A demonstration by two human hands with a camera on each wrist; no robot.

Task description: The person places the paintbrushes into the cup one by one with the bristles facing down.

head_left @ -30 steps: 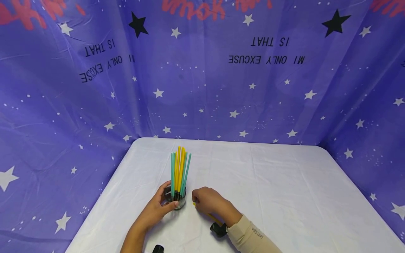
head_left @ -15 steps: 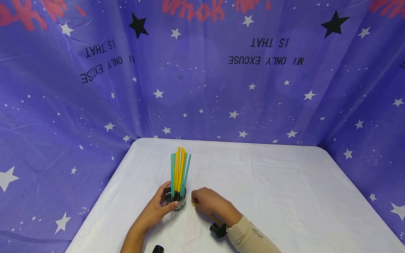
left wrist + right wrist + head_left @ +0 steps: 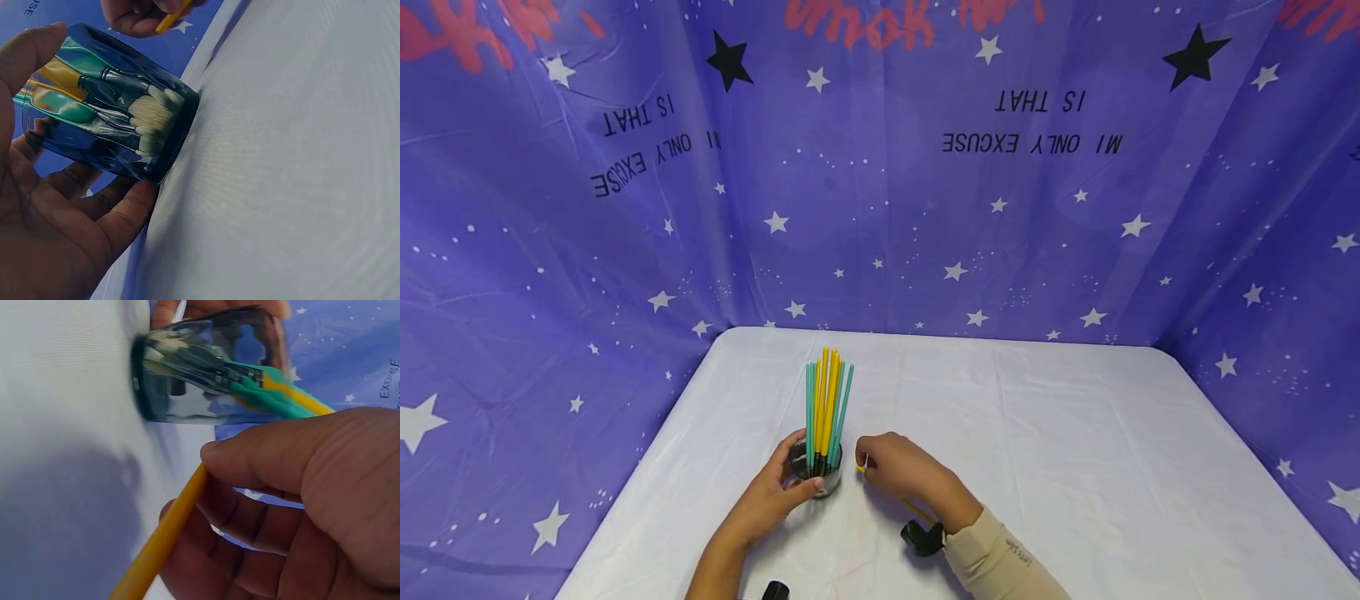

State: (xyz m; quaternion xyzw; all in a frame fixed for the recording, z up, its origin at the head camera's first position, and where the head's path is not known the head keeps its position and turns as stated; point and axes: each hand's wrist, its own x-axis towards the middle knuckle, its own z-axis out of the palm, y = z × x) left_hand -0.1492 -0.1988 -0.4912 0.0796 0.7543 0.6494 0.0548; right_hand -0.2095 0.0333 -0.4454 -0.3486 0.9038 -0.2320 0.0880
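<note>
My left hand (image 3: 767,496) grips a clear drinking glass (image 3: 178,140) standing on the white table, thumb on one side and fingers round the other. Paintbrushes (image 3: 829,408) with yellow and teal handles stand in the glass, bristles (image 3: 150,115) down. Just right of the glass, my right hand (image 3: 898,468) pinches a yellow paintbrush (image 3: 165,540) between thumb and fingers. That brush slants back under the wrist, apart from the glass; its bristles are not visible in any view.
A white cloth covers the table (image 3: 1075,467). Purple star-patterned curtains (image 3: 880,183) hang behind it and at both sides. A black wrist-camera part (image 3: 922,538) sits under the right wrist, and another black piece (image 3: 775,590) shows at the bottom edge.
My right hand has risen slightly and moved a little away from me, carrying the yellow paintbrush with it. The left hand and the glass have stayed in place.
</note>
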